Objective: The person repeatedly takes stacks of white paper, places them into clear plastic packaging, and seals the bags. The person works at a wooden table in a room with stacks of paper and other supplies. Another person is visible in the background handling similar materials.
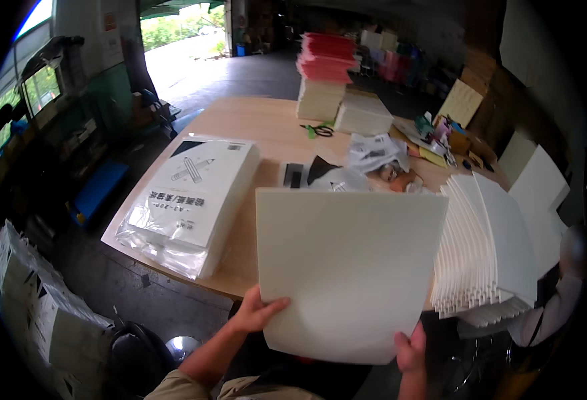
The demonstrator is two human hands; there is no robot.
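workshop, wood table (247,123). white paper (350,273) held up at the near edge — left hand (257,312) pinching at eight o'clock, right hand (410,347) at five, thumbs on face, fingers hidden behind. wrapped pack (187,193) at ten, fanned sheets (481,243) at three. looks like a hold-and-steady step — next move calls for level grips.

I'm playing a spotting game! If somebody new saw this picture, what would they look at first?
Probably the big pale sheet, held up near the middle by the left hand and right hand. Next might come the red-topped stack toward the far end of the table, then the plastic-wrapped pack on its left.
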